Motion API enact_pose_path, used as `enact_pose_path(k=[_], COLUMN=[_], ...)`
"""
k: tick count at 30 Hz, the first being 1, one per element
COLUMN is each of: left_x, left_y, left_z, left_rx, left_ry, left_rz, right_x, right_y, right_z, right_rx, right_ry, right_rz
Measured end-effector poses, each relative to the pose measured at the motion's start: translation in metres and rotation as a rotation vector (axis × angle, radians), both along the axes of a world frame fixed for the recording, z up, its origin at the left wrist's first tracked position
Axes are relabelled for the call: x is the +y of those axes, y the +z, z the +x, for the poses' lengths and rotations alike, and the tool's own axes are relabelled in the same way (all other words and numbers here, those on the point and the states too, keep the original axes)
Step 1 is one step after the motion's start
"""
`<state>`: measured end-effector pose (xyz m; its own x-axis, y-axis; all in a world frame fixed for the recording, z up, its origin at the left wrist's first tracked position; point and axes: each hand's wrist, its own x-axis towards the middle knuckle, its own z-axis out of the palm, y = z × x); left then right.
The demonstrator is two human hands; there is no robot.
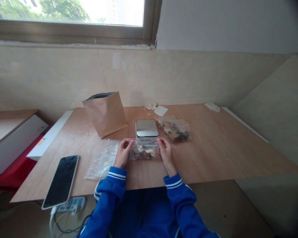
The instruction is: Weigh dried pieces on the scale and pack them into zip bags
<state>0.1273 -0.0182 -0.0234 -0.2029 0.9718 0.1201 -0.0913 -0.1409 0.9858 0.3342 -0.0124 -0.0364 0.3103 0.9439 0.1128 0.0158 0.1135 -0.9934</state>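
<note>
Between my two hands is a clear zip bag with a red seal line, holding brown and pale dried pieces. My left hand pinches its top left corner, and my right hand pinches the top right corner. Just beyond the bag sits a small scale with a bare silver plate. Right of the scale, filled zip bags of similar dried pieces overlap each other. By my left wrist lies a flat bundle of clear plastic bags, partly under my hand.
An open brown paper pouch stands at the back left. A phone with a cable lies at the table's left front edge, above a power strip. White scraps and crumbs lie near the wall.
</note>
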Motion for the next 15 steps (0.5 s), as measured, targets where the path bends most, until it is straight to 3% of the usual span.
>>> enact_pose_path(k=[5,15], left_x=[-0.0019,-0.0040], left_y=[0.0020,0.0067], left_z=[0.0023,0.0033], left_rx=[-0.007,0.016], left_ry=[-0.038,-0.069], left_rz=[-0.009,-0.047], right_x=[-0.0026,-0.0020], right_y=[0.0075,0.0057], right_z=[-0.0031,-0.0030], right_rx=[-0.063,-0.053], right_ry=[0.082,0.084], right_rz=[0.056,0.057])
